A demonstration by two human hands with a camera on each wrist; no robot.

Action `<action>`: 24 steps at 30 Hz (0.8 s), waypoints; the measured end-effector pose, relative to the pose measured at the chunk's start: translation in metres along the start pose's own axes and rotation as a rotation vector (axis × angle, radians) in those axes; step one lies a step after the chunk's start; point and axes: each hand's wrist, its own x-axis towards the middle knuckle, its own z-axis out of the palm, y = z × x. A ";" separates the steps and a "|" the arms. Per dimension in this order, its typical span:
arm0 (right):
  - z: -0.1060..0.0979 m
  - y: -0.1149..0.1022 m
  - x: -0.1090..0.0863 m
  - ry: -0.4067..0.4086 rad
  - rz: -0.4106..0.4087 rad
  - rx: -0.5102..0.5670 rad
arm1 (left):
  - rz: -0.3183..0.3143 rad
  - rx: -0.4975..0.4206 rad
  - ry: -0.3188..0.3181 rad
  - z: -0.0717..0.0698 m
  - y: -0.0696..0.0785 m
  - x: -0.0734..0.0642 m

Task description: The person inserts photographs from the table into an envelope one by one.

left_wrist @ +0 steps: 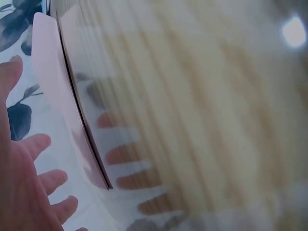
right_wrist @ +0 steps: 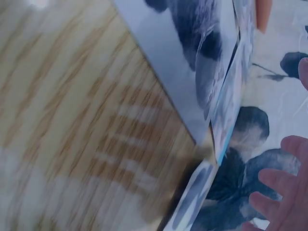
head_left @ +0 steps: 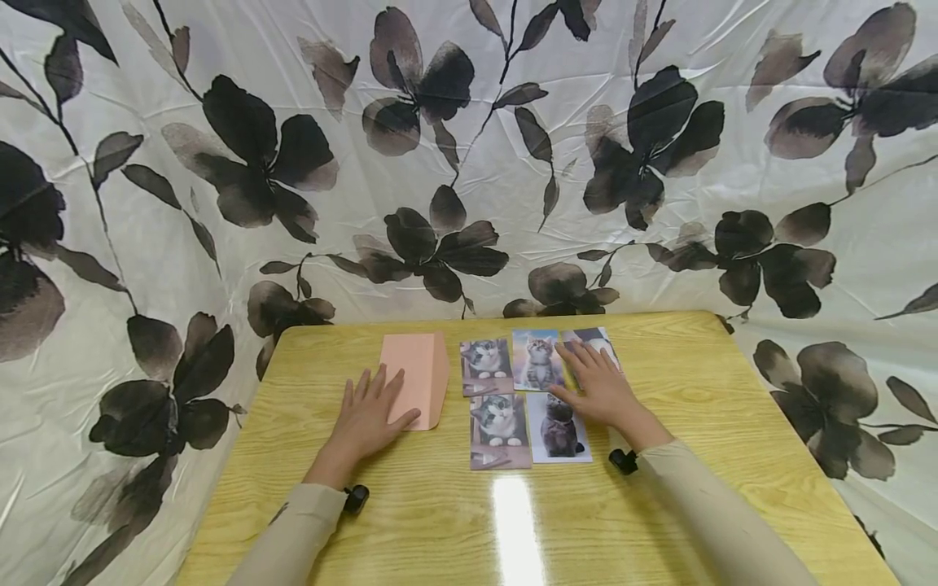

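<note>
My left hand (head_left: 364, 422), fingers spread, is over the left side of a pink envelope (head_left: 418, 358) with its flap on the right. In the left wrist view, a gap shows between my fingers and the envelope (left_wrist: 55, 72). My right hand (head_left: 602, 392) hovers, fingers spread, over the right side of several cat picture cards. It partly hides a card (head_left: 602, 336) at the upper right and overlaps the dark cat card (head_left: 560, 439) below. A tabby kitten card (head_left: 538, 362) lies left of it. Two similar grey-and-white cat cards (head_left: 486, 366) form the left column.
The cards and envelope lie on a yellow wood-grain table (head_left: 410, 521), glossy enough to show reflections. Behind and beside it hangs a white cloth (head_left: 513, 163) with dark flowers. Each wrist carries a small black camera (head_left: 357, 499).
</note>
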 end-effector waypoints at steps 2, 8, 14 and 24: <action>0.002 -0.001 0.003 -0.013 -0.005 0.015 | -0.003 0.005 -0.008 0.001 0.001 0.001; 0.006 -0.010 0.012 -0.026 -0.026 0.027 | -0.018 0.010 -0.038 0.002 0.003 0.004; 0.009 -0.019 0.019 -0.039 -0.049 0.031 | -0.017 0.015 -0.046 0.003 0.007 0.005; 0.015 -0.029 0.029 -0.089 -0.074 0.079 | -0.022 0.001 -0.067 0.005 0.011 0.005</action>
